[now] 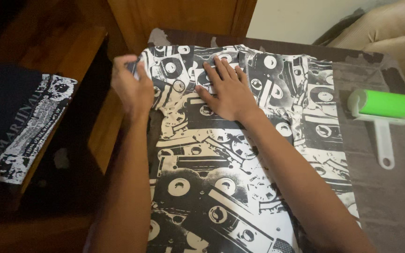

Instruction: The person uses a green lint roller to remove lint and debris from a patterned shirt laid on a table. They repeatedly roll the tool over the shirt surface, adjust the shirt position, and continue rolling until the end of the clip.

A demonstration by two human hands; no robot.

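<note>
A black-and-white cassette-print garment [221, 187] is spread on the grey surface [390, 197], its long axis running from the near edge away to the far edge. Its far left corner is gripped by the left hand [132, 86]. The right hand [228, 91] is laid flat and released on the cloth. A green lint roller [383, 110] lies to the right, apart.
</note>
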